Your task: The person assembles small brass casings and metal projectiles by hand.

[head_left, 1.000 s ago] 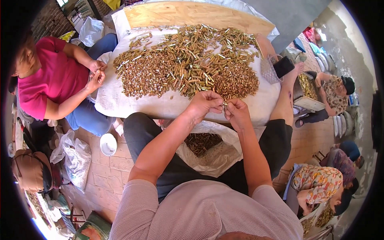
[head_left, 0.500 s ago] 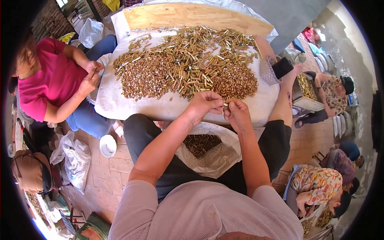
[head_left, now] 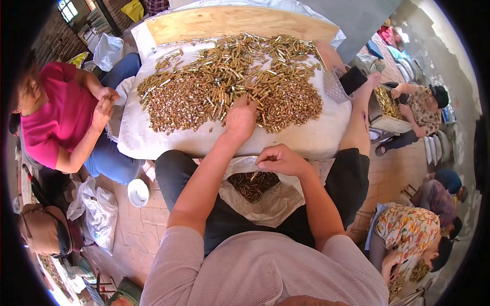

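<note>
Long tubes (head_left: 232, 58): brass-coloured, loosely heaped across the middle and far part of the table.
Left pile (head_left: 178, 104): short coppery pieces, on the near left of the tubes.
Right pile (head_left: 292, 108): similar short pieces, on the near right.
Left hand (head_left: 241, 120): my fingers bunch narrowly at the heap's near edge, between the piles; I cannot tell whether they grip anything.
Right hand (head_left: 282, 160): my thumb and fingers close together over the sack; one slim piece (head_left: 254, 176) shows just below them, and I cannot tell whether I grip it.
Sack (head_left: 286, 204): pale, between my knees, dark brownish pieces inside.
Table (head_left: 176, 144): white-covered, a wooden board (head_left: 240, 23) along its far side.
Co-worker (head_left: 66, 109): magenta shirt, seated at left.
</note>
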`<state>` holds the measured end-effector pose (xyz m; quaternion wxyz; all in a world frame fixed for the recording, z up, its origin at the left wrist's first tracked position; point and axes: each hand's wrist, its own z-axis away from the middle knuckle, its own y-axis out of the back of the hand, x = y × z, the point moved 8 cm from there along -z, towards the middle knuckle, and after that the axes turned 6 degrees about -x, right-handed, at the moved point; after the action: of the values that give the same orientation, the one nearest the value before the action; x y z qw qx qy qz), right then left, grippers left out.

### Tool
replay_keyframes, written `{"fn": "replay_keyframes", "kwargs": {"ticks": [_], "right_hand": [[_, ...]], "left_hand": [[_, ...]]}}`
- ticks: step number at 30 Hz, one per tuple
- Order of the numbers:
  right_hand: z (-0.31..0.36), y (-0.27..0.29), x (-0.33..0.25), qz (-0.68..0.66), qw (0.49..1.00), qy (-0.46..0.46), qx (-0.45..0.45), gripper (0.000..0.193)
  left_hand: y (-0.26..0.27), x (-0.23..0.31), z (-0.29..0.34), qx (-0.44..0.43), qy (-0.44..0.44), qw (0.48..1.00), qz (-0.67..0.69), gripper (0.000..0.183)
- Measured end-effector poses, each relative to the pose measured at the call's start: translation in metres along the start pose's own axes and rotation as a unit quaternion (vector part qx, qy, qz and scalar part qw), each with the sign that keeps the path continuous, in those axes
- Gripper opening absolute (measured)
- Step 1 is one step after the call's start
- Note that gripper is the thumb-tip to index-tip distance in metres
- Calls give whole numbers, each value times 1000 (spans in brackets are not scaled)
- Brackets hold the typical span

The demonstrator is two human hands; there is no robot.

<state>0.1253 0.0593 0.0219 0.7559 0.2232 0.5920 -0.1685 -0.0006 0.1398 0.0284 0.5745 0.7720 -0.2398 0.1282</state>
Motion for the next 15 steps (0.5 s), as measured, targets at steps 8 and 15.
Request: {"fn": "replay_keyframes", "kwargs": {"ticks": [8, 15], "right_hand": [[15, 96, 54, 357, 882, -10, 308, 11], [11, 103, 54, 409, 833, 5, 372, 14]], "left_hand": [[-25, 5, -4, -58, -23, 994, -88, 11], [-20, -15, 8, -87, 49, 992, 72, 16]]}}
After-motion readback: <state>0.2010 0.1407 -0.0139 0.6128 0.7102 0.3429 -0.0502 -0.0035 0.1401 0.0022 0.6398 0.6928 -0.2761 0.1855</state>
